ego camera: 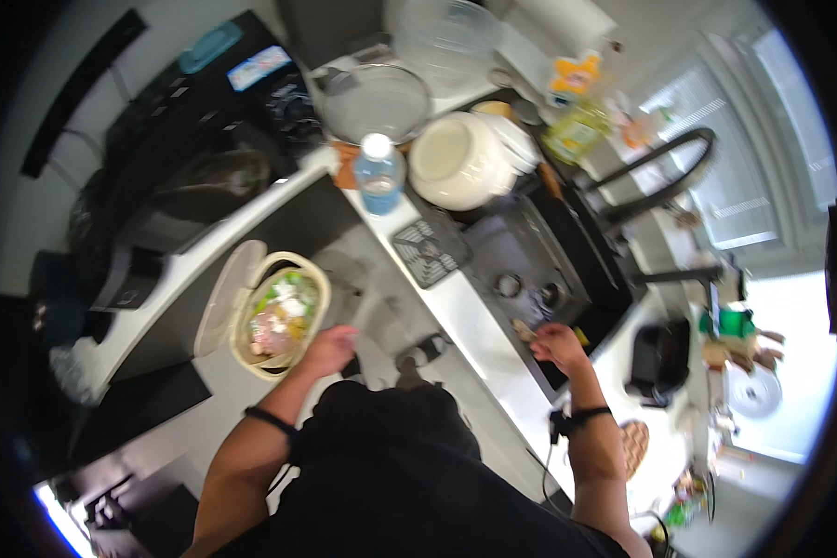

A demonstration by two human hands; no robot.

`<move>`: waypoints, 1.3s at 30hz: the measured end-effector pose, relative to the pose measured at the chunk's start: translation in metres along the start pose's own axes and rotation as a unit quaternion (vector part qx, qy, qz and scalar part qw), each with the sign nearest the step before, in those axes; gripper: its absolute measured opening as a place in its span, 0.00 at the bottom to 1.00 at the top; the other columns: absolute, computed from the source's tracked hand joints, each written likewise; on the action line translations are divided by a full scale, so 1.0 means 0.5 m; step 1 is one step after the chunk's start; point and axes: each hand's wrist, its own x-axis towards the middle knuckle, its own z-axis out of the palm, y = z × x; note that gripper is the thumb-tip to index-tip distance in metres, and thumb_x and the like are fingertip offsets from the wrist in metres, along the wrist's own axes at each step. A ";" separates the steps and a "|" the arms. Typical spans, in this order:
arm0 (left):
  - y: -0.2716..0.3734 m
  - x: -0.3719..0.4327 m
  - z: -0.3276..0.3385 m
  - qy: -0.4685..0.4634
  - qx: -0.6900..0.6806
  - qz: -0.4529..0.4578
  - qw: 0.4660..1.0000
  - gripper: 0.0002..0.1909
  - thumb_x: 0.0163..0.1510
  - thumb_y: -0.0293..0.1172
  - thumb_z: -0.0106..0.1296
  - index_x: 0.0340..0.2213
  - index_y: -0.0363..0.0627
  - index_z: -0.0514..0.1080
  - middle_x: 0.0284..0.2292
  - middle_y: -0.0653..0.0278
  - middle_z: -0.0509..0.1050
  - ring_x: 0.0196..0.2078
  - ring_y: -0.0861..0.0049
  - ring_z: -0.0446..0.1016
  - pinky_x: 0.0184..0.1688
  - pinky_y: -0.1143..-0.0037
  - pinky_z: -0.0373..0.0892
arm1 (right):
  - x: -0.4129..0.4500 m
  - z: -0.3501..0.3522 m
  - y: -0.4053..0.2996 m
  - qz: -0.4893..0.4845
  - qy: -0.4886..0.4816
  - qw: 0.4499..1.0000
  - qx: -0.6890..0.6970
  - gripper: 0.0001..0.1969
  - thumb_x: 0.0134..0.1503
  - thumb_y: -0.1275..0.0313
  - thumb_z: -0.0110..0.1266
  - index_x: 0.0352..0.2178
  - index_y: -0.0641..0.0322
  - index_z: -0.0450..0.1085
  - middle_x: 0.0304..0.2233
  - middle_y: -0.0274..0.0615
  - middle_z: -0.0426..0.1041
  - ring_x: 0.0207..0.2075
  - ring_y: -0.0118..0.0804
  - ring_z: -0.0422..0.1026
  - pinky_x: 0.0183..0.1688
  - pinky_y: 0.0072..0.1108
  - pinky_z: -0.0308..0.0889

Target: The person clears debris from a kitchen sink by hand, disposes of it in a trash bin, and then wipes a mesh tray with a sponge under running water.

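Observation:
My left hand (331, 347) is beside the right rim of a cream lidded bin (324, 279), which stands open with mixed waste inside; whether the fingers touch it I cannot tell. Over the near end of the dark sink (530, 244), my right hand (558, 343) has its fingers bent around or against a small beige item (524, 330), too blurred to name. A drain strainer (510, 284) lies on the sink's bottom. Both forearms wear black straps.
A large white pot (453, 160) stands at the sink's far end, near a blue bottle (378, 174) and a dark slotted rack (425, 252). A black faucet (662, 181) arches at the right. The hob (209, 146) and a glass lid (375, 104) are at the upper left.

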 end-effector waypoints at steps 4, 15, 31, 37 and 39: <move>-0.221 -0.108 -0.084 0.099 -0.007 -0.032 0.994 0.10 0.54 0.25 0.54 0.39 0.41 0.74 0.27 0.63 0.77 0.28 0.78 0.74 0.33 0.77 0.71 | -0.014 0.010 -0.023 -0.038 0.103 0.994 -0.028 0.02 0.53 0.79 0.53 0.29 0.63 0.69 0.22 0.40 0.74 0.19 0.27 0.71 0.25 0.21 0.72; -0.433 -0.278 -0.219 0.187 -0.242 -0.327 0.894 0.12 0.54 0.26 0.53 0.42 0.42 0.70 0.26 0.60 0.74 0.20 0.73 0.73 0.17 0.75 0.65 | -0.111 -0.069 -0.126 -0.162 0.329 0.927 -0.074 0.02 0.49 0.77 0.53 0.24 0.63 0.69 0.19 0.36 0.70 0.16 0.28 0.67 0.18 0.21 0.67; -0.179 -0.114 -0.159 0.143 -0.209 -0.244 0.936 0.18 0.51 0.27 0.55 0.45 0.38 0.70 0.33 0.61 0.72 0.23 0.77 0.73 0.20 0.78 0.68 | -0.124 -0.164 -0.175 -0.316 0.464 0.817 -0.131 0.02 0.49 0.75 0.54 0.25 0.61 0.70 0.18 0.31 0.69 0.16 0.22 0.66 0.20 0.17 0.61; -0.146 -0.084 -0.153 0.139 -0.157 -0.256 0.944 0.17 0.52 0.28 0.54 0.45 0.40 0.70 0.32 0.60 0.74 0.25 0.76 0.74 0.20 0.77 0.68 | -0.110 -0.173 -0.159 -0.291 0.428 0.853 -0.067 0.03 0.48 0.75 0.55 0.24 0.63 0.71 0.18 0.30 0.70 0.20 0.21 0.66 0.25 0.16 0.62; -0.146 -0.082 -0.151 0.138 -0.157 -0.261 0.943 0.18 0.52 0.28 0.54 0.45 0.40 0.70 0.32 0.61 0.74 0.26 0.76 0.75 0.21 0.76 0.69 | -0.099 -0.163 -0.160 -0.289 0.417 0.860 -0.054 0.02 0.48 0.76 0.55 0.24 0.63 0.71 0.18 0.30 0.70 0.20 0.20 0.66 0.25 0.16 0.62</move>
